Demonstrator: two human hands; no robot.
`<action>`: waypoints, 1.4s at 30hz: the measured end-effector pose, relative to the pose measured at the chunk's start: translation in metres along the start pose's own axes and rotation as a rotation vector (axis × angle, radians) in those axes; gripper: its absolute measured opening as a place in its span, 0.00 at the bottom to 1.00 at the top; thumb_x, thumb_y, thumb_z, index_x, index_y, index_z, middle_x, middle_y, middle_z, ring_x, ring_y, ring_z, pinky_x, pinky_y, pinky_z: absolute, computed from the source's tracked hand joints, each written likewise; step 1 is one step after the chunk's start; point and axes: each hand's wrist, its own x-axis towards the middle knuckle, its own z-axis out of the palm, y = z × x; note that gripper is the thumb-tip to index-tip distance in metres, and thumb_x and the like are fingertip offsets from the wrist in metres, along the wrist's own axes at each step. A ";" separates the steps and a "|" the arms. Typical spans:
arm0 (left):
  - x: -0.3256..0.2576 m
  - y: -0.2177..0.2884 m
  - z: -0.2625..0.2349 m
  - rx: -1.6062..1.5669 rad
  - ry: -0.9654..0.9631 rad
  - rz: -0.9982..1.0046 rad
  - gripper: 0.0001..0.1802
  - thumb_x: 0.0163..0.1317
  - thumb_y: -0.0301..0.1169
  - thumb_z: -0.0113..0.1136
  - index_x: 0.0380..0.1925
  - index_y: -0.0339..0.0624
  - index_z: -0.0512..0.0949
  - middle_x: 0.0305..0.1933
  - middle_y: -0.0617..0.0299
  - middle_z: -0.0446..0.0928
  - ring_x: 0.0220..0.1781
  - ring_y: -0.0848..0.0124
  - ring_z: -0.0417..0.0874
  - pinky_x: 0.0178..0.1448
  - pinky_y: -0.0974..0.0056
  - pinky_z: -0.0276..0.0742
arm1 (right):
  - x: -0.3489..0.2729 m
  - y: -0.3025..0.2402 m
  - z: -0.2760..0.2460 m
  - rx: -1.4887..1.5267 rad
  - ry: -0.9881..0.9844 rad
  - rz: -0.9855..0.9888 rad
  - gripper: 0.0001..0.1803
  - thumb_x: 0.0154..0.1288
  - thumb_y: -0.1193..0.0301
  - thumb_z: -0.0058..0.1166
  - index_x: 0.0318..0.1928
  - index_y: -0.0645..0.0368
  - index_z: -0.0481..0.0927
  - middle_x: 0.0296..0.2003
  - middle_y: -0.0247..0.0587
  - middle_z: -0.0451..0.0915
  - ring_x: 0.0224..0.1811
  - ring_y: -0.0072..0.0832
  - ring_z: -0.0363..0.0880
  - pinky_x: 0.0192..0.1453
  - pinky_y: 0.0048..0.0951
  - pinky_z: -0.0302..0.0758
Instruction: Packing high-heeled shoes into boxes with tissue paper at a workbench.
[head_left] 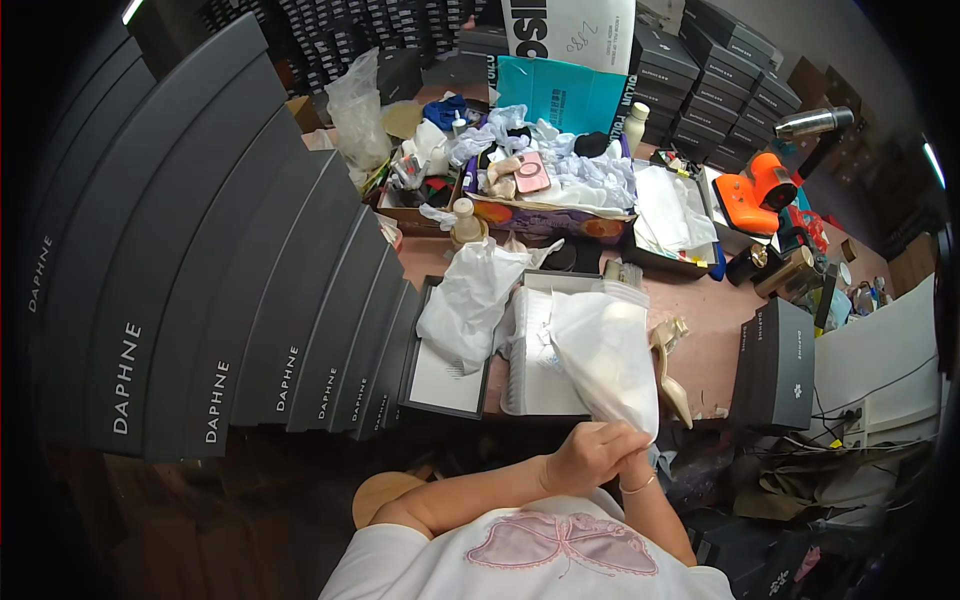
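Gripping a white wrapper (605,350), spread toward twelve o'clock, with curled fingers (622,437) of the left hand (587,455), against the right hand (634,466); cannot tell the latter's finger state. At one o'clock from both, a beige shoe (671,376); at ten, a dark box (440,392).

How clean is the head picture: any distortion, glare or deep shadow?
Head view: dark-grey cardboard boxes at left bend; thin white wrapping at centre looks washed-out; deep shadow below the pink tabletop; white tube light glares near right rim.

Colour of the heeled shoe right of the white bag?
Beige shoe, best seen in the head view.
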 end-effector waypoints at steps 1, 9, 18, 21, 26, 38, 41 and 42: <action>-0.008 0.002 0.004 -0.007 -0.045 -0.007 0.17 0.47 0.19 0.63 0.41 0.35 0.77 0.30 0.59 0.76 0.26 0.62 0.80 0.29 0.64 0.77 | 0.002 -0.007 -0.006 -0.042 0.004 -0.006 0.25 0.69 0.65 0.47 0.63 0.60 0.65 0.61 0.43 0.69 0.61 0.37 0.69 0.67 0.37 0.66; -0.003 -0.011 -0.008 -0.219 -0.140 -0.251 0.20 0.56 0.31 0.67 0.47 0.35 0.76 0.40 0.52 0.79 0.41 0.59 0.82 0.44 0.62 0.78 | 0.033 -0.008 -0.051 -0.868 -0.061 -0.285 0.27 0.65 0.69 0.52 0.63 0.61 0.66 0.61 0.47 0.67 0.63 0.41 0.65 0.70 0.39 0.60; 0.002 -0.069 -0.001 -1.062 0.750 -1.458 0.30 0.61 0.47 0.60 0.57 0.41 0.69 0.53 0.57 0.76 0.54 0.69 0.77 0.60 0.63 0.72 | 0.075 -0.064 0.030 -1.738 -0.610 -0.444 0.37 0.49 0.65 0.64 0.61 0.60 0.68 0.61 0.58 0.65 0.64 0.53 0.62 0.66 0.50 0.60; -0.004 -0.096 -0.008 -1.034 0.971 -1.191 0.30 0.57 0.34 0.62 0.58 0.38 0.64 0.52 0.54 0.73 0.51 0.61 0.79 0.59 0.58 0.75 | 0.075 -0.104 0.013 -1.772 -0.474 -0.412 0.44 0.45 0.71 0.69 0.64 0.61 0.62 0.62 0.62 0.62 0.62 0.57 0.64 0.65 0.47 0.63; 0.015 -0.107 0.018 -0.291 0.767 -0.993 0.36 0.52 0.26 0.67 0.59 0.38 0.59 0.54 0.49 0.69 0.56 0.63 0.75 0.62 0.58 0.71 | 0.071 -0.108 -0.033 -0.822 -0.033 0.026 0.45 0.56 0.59 0.65 0.68 0.62 0.55 0.65 0.57 0.59 0.61 0.43 0.67 0.63 0.37 0.66; -0.089 -0.248 0.033 0.492 -0.740 -0.616 0.18 0.52 0.29 0.65 0.44 0.41 0.75 0.46 0.45 0.73 0.45 0.57 0.75 0.45 0.56 0.74 | 0.027 -0.087 -0.044 -0.286 0.478 -0.332 0.29 0.68 0.60 0.52 0.63 0.62 0.61 0.56 0.41 0.70 0.58 0.33 0.71 0.61 0.36 0.69; -0.064 -0.270 0.017 0.261 -0.475 -0.742 0.08 0.56 0.28 0.63 0.34 0.40 0.76 0.36 0.53 0.76 0.34 0.64 0.76 0.38 0.61 0.74 | 0.036 -0.048 -0.043 -0.439 0.324 -0.384 0.27 0.65 0.63 0.56 0.59 0.63 0.66 0.52 0.42 0.74 0.55 0.33 0.71 0.58 0.36 0.69; -0.046 -0.271 -0.002 0.147 -0.341 -0.823 0.05 0.57 0.28 0.62 0.31 0.40 0.76 0.32 0.57 0.77 0.30 0.67 0.76 0.35 0.64 0.73 | 0.042 -0.031 -0.043 -0.601 0.238 -0.362 0.23 0.63 0.67 0.56 0.55 0.64 0.70 0.49 0.43 0.76 0.50 0.32 0.75 0.53 0.33 0.72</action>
